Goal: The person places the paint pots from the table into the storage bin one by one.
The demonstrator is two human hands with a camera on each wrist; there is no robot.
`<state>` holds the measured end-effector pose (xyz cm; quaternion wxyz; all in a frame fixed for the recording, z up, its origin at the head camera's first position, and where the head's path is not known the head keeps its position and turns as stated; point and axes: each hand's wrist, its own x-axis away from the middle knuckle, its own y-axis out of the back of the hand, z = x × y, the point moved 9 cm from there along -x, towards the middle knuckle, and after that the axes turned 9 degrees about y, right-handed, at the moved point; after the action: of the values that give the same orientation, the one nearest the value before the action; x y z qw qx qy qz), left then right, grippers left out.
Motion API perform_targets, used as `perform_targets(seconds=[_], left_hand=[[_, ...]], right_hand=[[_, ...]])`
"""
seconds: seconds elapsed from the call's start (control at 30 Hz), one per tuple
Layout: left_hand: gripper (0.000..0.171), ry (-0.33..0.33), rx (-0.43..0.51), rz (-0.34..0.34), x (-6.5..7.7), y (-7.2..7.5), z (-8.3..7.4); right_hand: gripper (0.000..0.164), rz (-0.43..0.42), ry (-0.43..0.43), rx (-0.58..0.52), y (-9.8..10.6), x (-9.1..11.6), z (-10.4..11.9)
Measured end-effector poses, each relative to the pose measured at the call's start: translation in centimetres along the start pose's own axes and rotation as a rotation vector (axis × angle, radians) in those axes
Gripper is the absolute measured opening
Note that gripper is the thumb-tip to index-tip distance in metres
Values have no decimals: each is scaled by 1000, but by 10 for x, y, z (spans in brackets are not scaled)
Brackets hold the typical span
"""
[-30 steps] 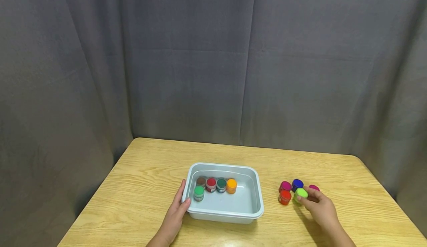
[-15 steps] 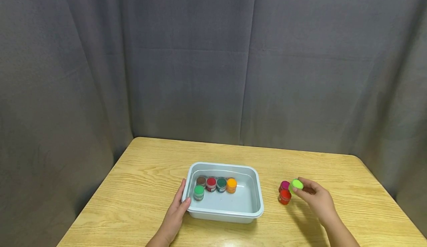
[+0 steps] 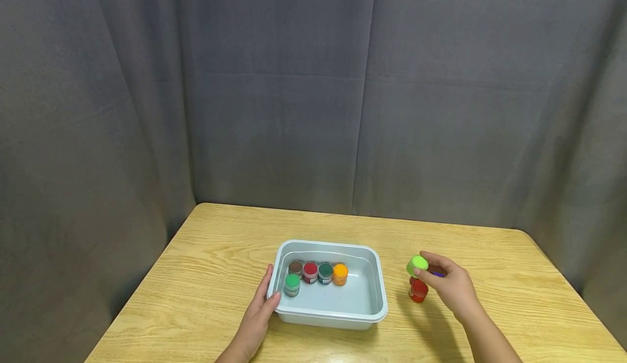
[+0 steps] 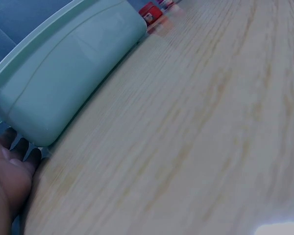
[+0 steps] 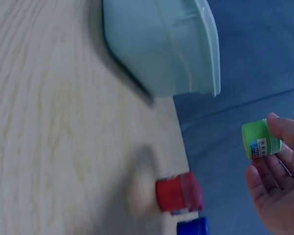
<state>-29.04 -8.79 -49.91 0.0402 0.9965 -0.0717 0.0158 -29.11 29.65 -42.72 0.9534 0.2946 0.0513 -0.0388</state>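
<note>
My right hand (image 3: 453,287) pinches a lime green paint jar (image 3: 417,265) between thumb and fingers, raised above the table. In the right wrist view that jar (image 5: 257,139) shows a printed label. Below it stands a red paint jar (image 3: 418,291), with a magenta one mostly hidden behind. A blue jar (image 5: 193,226) is partly covered by my right hand in the head view. My left hand (image 3: 254,314) grips the left side of a pale grey plastic basin (image 3: 333,315), thumb at its rim. Inside are brown, dark red, dark green, orange and green (image 3: 292,283) paint jars.
The wooden table (image 3: 220,254) carries the basin left of the loose jars. Grey curtains (image 3: 274,107) hang behind and beside the table. Bare basin floor (image 3: 360,292) shows at its right and front.
My right hand has lifted the lime green jar off the table and carried it left, over the red jar. My left hand and the basin have stayed put.
</note>
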Motion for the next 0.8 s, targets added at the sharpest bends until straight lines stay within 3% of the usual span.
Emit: perform_targets(seconds=[0.23, 0.8], left_hand=[[62, -3, 0, 0, 2, 0, -1], [63, 8, 21, 1, 0, 0, 1]], right_hand=[[59, -3, 38, -94, -14, -7, 21], [53, 65, 108, -143, -61, -22, 65]])
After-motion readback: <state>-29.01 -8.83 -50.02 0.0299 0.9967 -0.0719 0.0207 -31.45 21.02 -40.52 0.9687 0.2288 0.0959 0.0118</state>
